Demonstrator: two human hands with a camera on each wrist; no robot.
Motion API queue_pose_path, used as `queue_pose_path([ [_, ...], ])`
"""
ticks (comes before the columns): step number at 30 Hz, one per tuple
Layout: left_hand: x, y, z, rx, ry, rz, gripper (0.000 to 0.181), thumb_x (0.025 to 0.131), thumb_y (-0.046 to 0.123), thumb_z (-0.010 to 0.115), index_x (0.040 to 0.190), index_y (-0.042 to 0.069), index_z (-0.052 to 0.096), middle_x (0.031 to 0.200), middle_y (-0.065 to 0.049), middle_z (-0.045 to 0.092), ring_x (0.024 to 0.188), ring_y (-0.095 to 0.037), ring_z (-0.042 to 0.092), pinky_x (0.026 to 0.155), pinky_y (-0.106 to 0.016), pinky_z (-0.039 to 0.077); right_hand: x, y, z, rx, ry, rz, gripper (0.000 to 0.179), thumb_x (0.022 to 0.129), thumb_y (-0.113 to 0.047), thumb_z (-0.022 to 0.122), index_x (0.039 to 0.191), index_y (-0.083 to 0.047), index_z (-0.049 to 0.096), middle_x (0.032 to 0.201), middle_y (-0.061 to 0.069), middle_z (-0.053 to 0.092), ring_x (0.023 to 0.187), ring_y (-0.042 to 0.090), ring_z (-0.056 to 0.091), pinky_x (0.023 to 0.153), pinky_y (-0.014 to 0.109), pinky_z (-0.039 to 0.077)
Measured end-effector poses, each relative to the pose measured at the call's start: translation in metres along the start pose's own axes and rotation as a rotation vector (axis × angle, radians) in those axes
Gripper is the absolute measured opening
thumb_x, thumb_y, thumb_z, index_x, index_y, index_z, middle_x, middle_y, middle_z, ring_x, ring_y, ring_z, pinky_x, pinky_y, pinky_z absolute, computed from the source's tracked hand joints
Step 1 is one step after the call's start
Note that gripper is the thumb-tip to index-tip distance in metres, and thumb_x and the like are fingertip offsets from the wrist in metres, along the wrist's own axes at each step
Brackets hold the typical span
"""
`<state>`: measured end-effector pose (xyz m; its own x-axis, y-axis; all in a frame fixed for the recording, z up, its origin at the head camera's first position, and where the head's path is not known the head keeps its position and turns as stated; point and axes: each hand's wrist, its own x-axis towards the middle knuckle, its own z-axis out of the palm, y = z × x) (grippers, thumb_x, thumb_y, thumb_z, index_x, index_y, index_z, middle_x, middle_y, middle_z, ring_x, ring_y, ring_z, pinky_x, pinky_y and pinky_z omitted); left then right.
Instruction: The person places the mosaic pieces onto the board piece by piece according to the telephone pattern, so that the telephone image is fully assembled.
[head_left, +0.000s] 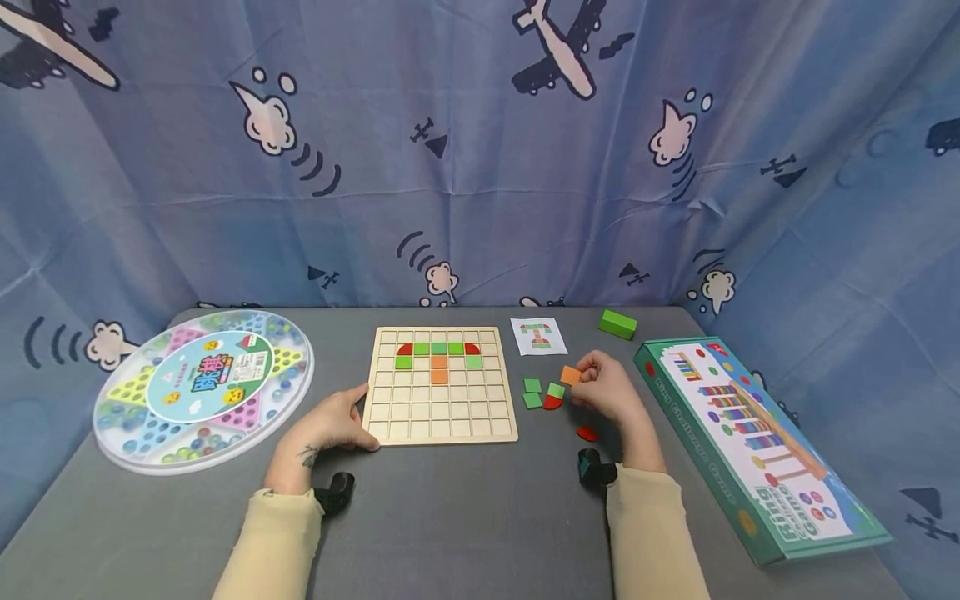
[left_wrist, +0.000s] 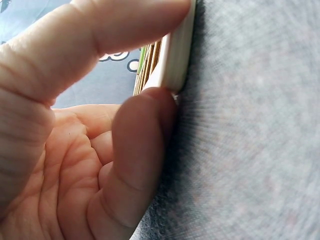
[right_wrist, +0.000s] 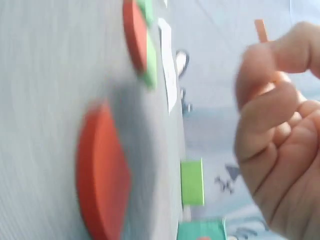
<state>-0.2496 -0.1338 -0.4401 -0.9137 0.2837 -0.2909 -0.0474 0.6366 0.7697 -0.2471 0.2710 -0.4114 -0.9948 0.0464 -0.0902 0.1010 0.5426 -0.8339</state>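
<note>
A wooden grid board [head_left: 450, 425] lies in the middle of the table. Red, green and orange tiles form a T-like pattern on it, with an orange tile [head_left: 439, 377] lowest. My left hand [head_left: 330, 421] holds the board at its near left corner, thumb and finger against the edge. To the right, my right hand [head_left: 609, 387] pinches an orange square tile [head_left: 570, 375] above the table. Beside that hand lie several green tiles [head_left: 532, 400], a red quarter-round tile [head_left: 552, 403] and, nearer me, another red quarter-round tile [right_wrist: 102, 175].
A printed pattern card [head_left: 540, 337] lies behind the loose tiles. A green block [head_left: 617, 324] sits at the back right. On the right is a Ring Challenge Game box [head_left: 757, 450]; on the left, a round Chinese checkers set [head_left: 202, 392]. A patterned curtain [head_left: 480, 167] hangs behind.
</note>
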Motion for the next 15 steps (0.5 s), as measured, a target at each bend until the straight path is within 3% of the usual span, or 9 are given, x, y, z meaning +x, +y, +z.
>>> queue_pose_path([
  [4, -0.001, -0.001, -0.002, 0.003, 0.001, 0.025, 0.104, 0.059, 0.006, 0.081, 0.145, -0.003, 0.023, 0.062, -0.006, 0.052, 0.047, -0.013, 0.046, 0.048, -0.027, 0.040, 0.002, -0.016, 0.021, 0.223, 0.025, -0.056, 0.031, 0.073, 0.008, 0.056, 0.101, 0.003, 0.046, 0.069, 0.000, 0.047, 0.053, 0.012, 0.050, 0.051, 0.027, 0.043],
  [8, -0.003, -0.001, -0.003, 0.006, 0.001, 0.053, 0.104, 0.058, 0.006, 0.080, 0.144, -0.005, 0.023, 0.061, -0.006, 0.052, 0.048, -0.012, 0.045, 0.048, -0.027, 0.040, 0.003, -0.029, 0.042, 0.403, 0.005, -0.091, 0.029, 0.075, 0.008, 0.057, 0.101, 0.002, 0.047, 0.067, -0.003, 0.052, 0.052, 0.009, 0.049, 0.051, 0.025, 0.043],
  [15, -0.002, -0.002, -0.001, -0.007, 0.003, 0.057, 0.103, 0.058, 0.005, 0.080, 0.144, -0.004, 0.024, 0.062, -0.006, 0.052, 0.047, -0.012, 0.046, 0.048, -0.027, 0.041, 0.005, -0.043, 0.073, 0.562, -0.051, -0.089, 0.028, 0.078, 0.009, 0.061, 0.102, -0.001, 0.051, 0.068, -0.007, 0.058, 0.053, 0.006, 0.054, 0.050, 0.020, 0.044],
])
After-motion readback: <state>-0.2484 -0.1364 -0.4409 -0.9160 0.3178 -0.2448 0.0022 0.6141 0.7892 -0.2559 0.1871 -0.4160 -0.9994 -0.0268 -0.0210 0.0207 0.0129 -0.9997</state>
